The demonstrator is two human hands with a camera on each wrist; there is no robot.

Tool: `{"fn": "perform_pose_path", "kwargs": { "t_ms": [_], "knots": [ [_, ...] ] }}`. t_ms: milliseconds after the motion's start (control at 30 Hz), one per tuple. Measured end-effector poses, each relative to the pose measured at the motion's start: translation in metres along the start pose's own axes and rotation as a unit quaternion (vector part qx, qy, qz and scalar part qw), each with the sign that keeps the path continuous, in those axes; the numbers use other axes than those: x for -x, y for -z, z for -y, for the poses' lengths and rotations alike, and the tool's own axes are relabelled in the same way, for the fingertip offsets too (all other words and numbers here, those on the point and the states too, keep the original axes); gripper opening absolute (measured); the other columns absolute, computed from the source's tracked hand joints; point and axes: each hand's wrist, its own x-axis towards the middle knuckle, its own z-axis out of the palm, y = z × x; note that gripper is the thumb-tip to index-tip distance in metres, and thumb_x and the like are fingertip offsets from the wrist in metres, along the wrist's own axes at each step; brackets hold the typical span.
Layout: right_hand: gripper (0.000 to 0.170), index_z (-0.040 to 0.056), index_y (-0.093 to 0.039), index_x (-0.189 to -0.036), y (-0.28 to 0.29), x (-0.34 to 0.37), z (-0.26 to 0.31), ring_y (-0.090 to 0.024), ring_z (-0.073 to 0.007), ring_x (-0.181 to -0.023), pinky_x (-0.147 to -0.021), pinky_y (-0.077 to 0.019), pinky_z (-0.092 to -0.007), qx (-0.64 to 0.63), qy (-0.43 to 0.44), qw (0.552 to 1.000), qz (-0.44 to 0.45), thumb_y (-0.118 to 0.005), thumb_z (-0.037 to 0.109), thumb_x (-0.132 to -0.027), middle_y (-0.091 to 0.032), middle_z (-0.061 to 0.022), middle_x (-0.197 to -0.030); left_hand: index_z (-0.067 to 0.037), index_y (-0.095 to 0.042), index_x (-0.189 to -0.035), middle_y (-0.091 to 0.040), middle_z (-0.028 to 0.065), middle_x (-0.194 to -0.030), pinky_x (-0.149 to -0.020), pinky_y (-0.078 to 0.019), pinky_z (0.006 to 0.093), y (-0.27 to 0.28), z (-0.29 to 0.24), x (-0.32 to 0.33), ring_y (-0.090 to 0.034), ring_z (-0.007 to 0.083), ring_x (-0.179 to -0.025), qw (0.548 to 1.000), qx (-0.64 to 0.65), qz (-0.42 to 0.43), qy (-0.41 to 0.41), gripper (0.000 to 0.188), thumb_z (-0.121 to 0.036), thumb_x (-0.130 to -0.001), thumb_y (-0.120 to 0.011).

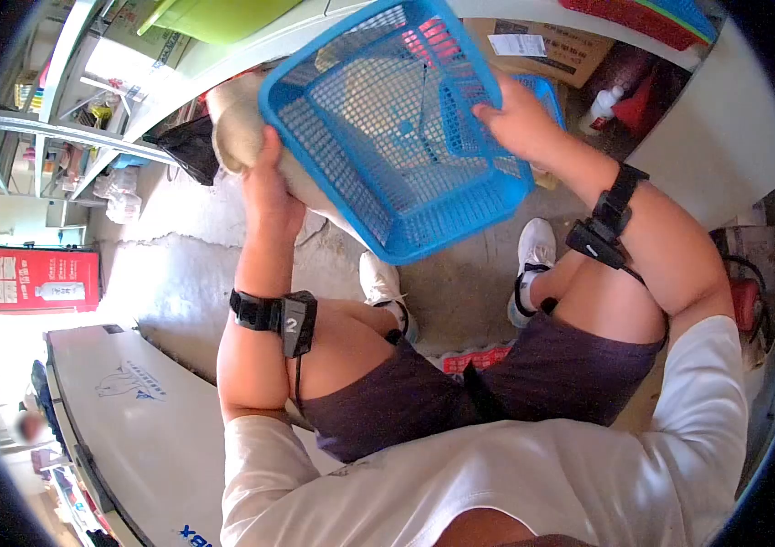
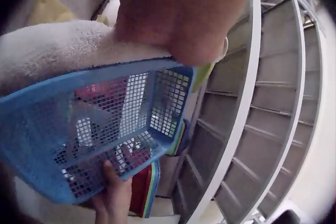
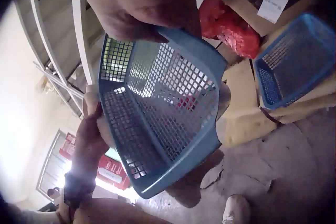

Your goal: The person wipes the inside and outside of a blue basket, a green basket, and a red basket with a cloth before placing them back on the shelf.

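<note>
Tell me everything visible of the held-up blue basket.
The blue basket looks like plastic: rectangular, open-topped, with mesh walls and base and a solid rim. It is held tilted above the floor, its opening toward the head camera. The right grip holds one side of the rim; the left grip holds a pale cloth against the opposite side.

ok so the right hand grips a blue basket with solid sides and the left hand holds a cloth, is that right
Not quite: the blue basket has mesh sides, not solid ones, as the head view shows. The right hand does grip it, and the left hand does hold a cloth.
</note>
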Motion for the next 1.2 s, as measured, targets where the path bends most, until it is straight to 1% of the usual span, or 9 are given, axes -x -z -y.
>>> {"fn": "perform_pose_path", "kwargs": {
  "t_ms": [167,267,333,433,700,800,1000,1067,1200],
  "knots": [
    [0.052,0.0049,-0.042,-0.133,-0.012,0.0,-0.009,-0.055,-0.0338,-0.111,-0.096,-0.0407,-0.0398,-0.006,0.033,0.999,0.019,-0.055,0.005,-0.083,-0.058,-0.0196,-0.119,0.001,-0.041,-0.127,-0.057,0.0129,-0.116,-0.09,-0.0494,0.042,0.007,-0.01,0.0,-0.057,0.0272,-0.105,0.997,0.061,0.035,-0.042,0.045,-0.025,-0.094,-0.054],
    [0.048,0.0048,-0.043,-0.132,-0.013,-0.004,-0.008,-0.056,-0.03,-0.109,-0.095,-0.0412,-0.0389,-0.136,-0.099,0.986,-0.003,-0.055,0.006,-0.085,-0.06,-0.0171,-0.116,0.001,-0.042,-0.127,-0.058,0.012,-0.116,-0.093,-0.0471,0.0398,0.001,-0.006,0.003,-0.056,0.0252,-0.107,0.998,0.038,0.039,-0.045,0.045,-0.025,-0.093,-0.056],
    [0.044,0.0049,-0.045,-0.13,-0.007,-0.007,-0.01,-0.057,-0.0276,-0.105,-0.092,-0.0434,-0.0381,-0.16,-0.109,0.981,-0.018,-0.055,0.006,-0.087,-0.061,-0.0152,-0.114,0.001,-0.044,-0.127,-0.058,0.011,-0.115,-0.094,-0.0456,0.0377,-0.002,-0.003,0.004,-0.056,0.0235,-0.107,0.998,-0.007,0.04,-0.052,0.045,-0.025,-0.092,-0.058],
    [0.039,0.005,-0.049,-0.126,0.005,-0.01,0.004,-0.06,-0.0254,-0.098,-0.086,-0.0466,-0.0378,-0.273,-0.163,0.945,-0.074,-0.055,0.005,-0.087,-0.062,-0.0132,-0.11,0.001,-0.047,-0.125,-0.058,0.0096,-0.116,-0.093,-0.0448,0.0354,-0.003,0.0,0.009,-0.056,0.0213,-0.105,0.987,-0.081,0.141,0.014,0.045,-0.025,-0.09,-0.061],
    [0.025,0.0057,-0.055,-0.112,0.024,-0.016,-0.004,-0.062,-0.022,-0.088,-0.077,-0.0499,-0.0381,-0.382,-0.204,0.889,-0.146,-0.052,0.002,-0.087,-0.063,-0.0096,-0.101,0.005,-0.05,-0.124,-0.059,0.0115,-0.117,-0.094,-0.0433,0.0337,0.001,0.016,0.005,-0.056,0.02,-0.106,0.946,-0.245,0.188,0.1,0.054,-0.032,-0.088,-0.064],
    [0.023,0.0055,-0.054,-0.11,0.014,-0.014,-0.011,-0.061,-0.0222,-0.087,-0.077,-0.0499,-0.0386,-0.393,-0.198,0.883,-0.164,-0.051,0.0,-0.087,-0.063,-0.0097,-0.1,0.004,-0.051,-0.122,-0.06,0.0114,-0.115,-0.095,-0.0428,0.0359,-0.006,0.012,0.009,-0.057,0.0211,-0.106,0.954,-0.223,0.159,0.125,0.047,-0.029,-0.089,-0.061],
    [0.021,0.0035,-0.056,-0.108,-0.016,-0.013,-0.002,-0.062,-0.0247,-0.086,-0.077,-0.0521,-0.0409,-0.457,-0.177,0.849,-0.201,-0.05,0.002,-0.088,-0.063,-0.011,-0.097,-0.001,-0.05,-0.122,-0.058,0.0106,-0.119,-0.097,-0.0446,0.0394,-0.026,0.012,0.018,-0.056,0.0249,-0.11,0.973,0.09,0.128,0.172,0.037,-0.021,-0.091,-0.058],
    [0.022,0.0025,-0.055,-0.109,-0.024,-0.011,0.021,-0.062,-0.0261,-0.087,-0.079,-0.0522,-0.0434,-0.5,-0.187,0.814,-0.227,-0.048,0.001,-0.088,-0.062,-0.0126,-0.1,-0.003,-0.048,-0.124,-0.056,0.0102,-0.122,-0.097,-0.045,0.0392,-0.04,0.016,0.032,-0.055,0.0249,-0.111,0.977,0.079,0.123,0.156,0.039,-0.02,-0.091,-0.058],
    [0.026,0.0005,-0.052,-0.112,-0.022,-0.018,0.022,-0.061,-0.0285,-0.09,-0.08,-0.0517,-0.0462,-0.528,-0.161,0.811,-0.195,-0.046,-0.003,-0.086,-0.059,-0.0144,-0.105,-0.005,-0.045,-0.127,-0.055,0.0088,-0.123,-0.096,-0.0454,0.039,-0.06,0.025,0.06,-0.055,0.0238,-0.111,0.966,0.017,0.165,0.199,0.042,-0.018,-0.089,-0.061]
  ]
}}
